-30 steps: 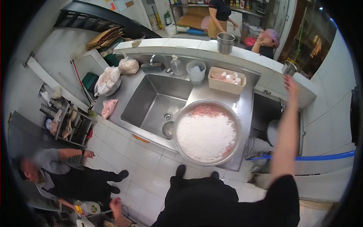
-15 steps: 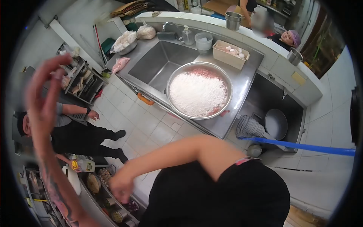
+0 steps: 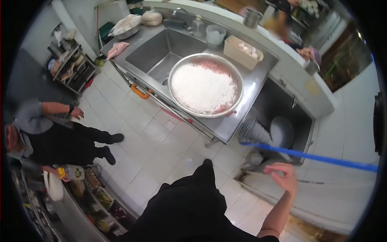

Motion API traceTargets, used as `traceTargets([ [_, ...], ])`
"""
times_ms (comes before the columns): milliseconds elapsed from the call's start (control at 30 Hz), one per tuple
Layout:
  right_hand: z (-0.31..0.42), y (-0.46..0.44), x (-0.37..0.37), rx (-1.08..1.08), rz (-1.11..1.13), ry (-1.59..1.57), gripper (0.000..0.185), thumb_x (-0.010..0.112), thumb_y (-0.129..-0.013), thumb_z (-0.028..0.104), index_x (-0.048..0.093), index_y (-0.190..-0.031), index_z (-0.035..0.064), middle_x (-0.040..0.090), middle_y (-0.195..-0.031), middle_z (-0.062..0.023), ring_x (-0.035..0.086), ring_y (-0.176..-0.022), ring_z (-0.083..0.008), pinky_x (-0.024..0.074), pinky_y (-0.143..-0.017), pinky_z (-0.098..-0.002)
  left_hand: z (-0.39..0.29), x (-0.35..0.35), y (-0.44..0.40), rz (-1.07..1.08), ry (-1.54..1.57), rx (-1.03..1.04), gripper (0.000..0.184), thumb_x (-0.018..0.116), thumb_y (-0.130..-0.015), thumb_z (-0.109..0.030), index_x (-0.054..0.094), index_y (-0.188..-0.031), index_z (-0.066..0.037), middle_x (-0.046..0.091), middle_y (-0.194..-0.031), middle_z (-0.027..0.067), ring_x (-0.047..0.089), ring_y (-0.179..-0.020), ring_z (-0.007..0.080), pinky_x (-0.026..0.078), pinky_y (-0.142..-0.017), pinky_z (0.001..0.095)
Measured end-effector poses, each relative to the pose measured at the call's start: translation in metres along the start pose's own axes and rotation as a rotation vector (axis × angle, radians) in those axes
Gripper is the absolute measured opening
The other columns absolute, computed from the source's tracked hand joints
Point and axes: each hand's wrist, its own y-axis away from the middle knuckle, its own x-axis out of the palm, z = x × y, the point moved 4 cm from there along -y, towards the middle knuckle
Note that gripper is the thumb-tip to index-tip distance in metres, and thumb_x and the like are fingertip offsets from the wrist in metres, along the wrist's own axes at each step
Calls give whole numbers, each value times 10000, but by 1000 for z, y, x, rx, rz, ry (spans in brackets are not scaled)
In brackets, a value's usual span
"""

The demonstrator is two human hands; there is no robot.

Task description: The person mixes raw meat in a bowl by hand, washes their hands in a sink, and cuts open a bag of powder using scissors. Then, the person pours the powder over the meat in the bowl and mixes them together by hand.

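My right hand (image 3: 284, 176) is at the lower right, above the floor, with its fingers loosely bent, somewhat apart and nothing visible in them. It is below the blue hose (image 3: 314, 156) and touches nothing that I can make out. My left hand is out of view. On the steel counter stands a large round metal bowl (image 3: 171, 96) holding white powder (image 3: 203, 88) over pink, meat-like pieces (image 3: 213, 66). Behind the bowl is a beige bin (image 3: 238, 54) with eggs or eggshells.
A sink (image 3: 161, 54) lies left of the bowl; a darker basin (image 3: 262, 101) at the right holds stacked dishes (image 3: 254, 132) and a pan (image 3: 281, 131). A co-worker (image 3: 56, 133) stands at the left near food containers (image 3: 105, 198). More people are behind the low wall (image 3: 282, 44).
Both my arms stretched across the lower left half a second ago; now only my right hand shows, at the lower right. The view has turned and shifted.
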Motion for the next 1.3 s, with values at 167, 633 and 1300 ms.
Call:
traceTargets([
  [167, 38, -130, -126, -27, -146, -52, 402, 629, -972, 294, 673, -1095, -86, 704, -826, -128, 687, -776, -188, 557, -733, -318, -11, 8, 29, -64, 285, -84, 325, 588, -972, -228, 596, -1214, -11, 652, -1083, 163, 618, -996, 260, 473, -900, 394],
  [633, 396, 60, 572, -1461, 1911, -164, 364, 638, -942, 433, 751, -1012, 94, 737, -1039, -95, 687, -950, -219, 531, -822, -354, -202, -152, 91, -758, 1064, 550, 319, 580, -999, -219, 621, -1252, -29, 690, -1173, 106, 623, -1085, 206, 489, -944, 348],
  [1300, -62, -295, 91, 107, 13, -326, 270, 655, -945, 188, 699, -1157, 26, 743, -935, -57, 667, -837, -109, 543, -756, -268, -47, -23, -76, -438, -266, 314, 367, 570, -959, -334, 680, -1154, -43, 713, -1071, 135, 668, -1017, 295, 502, -934, 404],
])
